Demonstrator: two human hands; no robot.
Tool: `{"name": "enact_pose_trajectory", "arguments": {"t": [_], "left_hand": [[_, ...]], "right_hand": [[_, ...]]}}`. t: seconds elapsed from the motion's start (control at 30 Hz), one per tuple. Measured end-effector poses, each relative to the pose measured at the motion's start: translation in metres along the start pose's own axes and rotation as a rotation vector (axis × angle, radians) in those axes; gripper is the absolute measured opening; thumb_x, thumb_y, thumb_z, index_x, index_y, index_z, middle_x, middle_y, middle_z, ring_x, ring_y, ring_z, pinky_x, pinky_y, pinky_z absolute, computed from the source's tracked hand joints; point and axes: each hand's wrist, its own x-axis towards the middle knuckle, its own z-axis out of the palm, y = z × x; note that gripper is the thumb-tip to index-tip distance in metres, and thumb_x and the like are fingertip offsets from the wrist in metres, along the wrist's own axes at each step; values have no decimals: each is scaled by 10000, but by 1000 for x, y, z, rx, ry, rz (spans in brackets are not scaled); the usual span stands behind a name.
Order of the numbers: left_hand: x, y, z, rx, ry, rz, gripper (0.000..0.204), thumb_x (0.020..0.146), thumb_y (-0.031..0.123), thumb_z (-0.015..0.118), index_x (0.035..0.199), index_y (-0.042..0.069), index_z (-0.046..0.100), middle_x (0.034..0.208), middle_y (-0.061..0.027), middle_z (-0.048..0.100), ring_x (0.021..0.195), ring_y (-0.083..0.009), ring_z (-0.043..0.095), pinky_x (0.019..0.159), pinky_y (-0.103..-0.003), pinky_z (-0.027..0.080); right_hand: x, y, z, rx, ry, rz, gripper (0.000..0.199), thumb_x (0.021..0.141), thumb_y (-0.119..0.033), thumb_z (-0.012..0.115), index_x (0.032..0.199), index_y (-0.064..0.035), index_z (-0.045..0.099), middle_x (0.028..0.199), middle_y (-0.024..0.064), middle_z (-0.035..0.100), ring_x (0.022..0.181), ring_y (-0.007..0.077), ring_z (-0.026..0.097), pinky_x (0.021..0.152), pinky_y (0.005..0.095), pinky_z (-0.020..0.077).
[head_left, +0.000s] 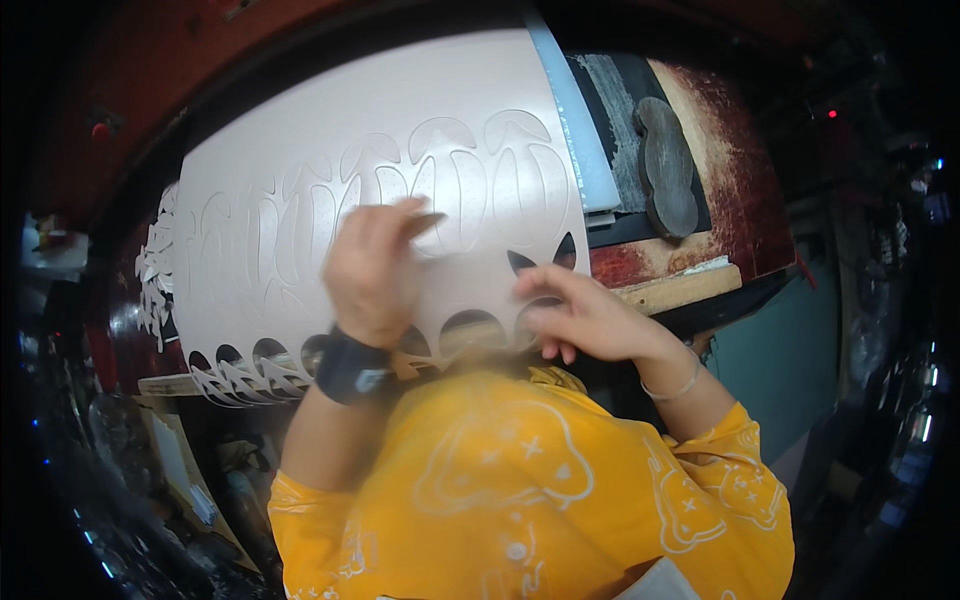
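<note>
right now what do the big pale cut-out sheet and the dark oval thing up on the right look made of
Pale sheet: probably thin card or stiff paper, matte pinkish-white, judging by its clean die-cut petal outlines and scalloped lower edge under both hands. Dark oval piece: possibly worn wood or metal, dull grey-brown and scuffed; too blurred to be sure.

Left hand [375, 270]: bare, no glove. Broad dark wristband [350, 368] just below it, with a small pale patch on its face, possibly a watch; too blurred to tell. Right hand [585, 315]: bare. Thin silvery bangle [672, 388] loose round the wrist. Garment: bright yellow top [520, 490], short sleeves ending above the elbows, printed with white outline drawings of rounded shapes, small stars and dots. Forearms uncovered between sleeve and wrist.
</note>
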Motion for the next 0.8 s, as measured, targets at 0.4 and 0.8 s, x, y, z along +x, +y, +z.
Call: {"name": "enact_pose_trajectory", "arguments": {"t": [0.4,0.8], "left_hand": [[-18,4,17,-382,-365,-168,377,796,149,667,1153,57,591,837,-112,588,764,-262,579,701,-328,471],[-24,-42,-44,-61,-196,-26,442,739,92,646,1176,106,583,787,-114,491,752,-300,479,717,-390,393]], "right_hand": [[17,1,4,403,-127,2,344,930,-183,511,1228,-17,475,1022,92,610,656,94,578,523,186,444],[71,1,49,483,-221,103,216,932,-219,511,1089,-71,513,817,0,556,639,96,586,507,215,444]]}}
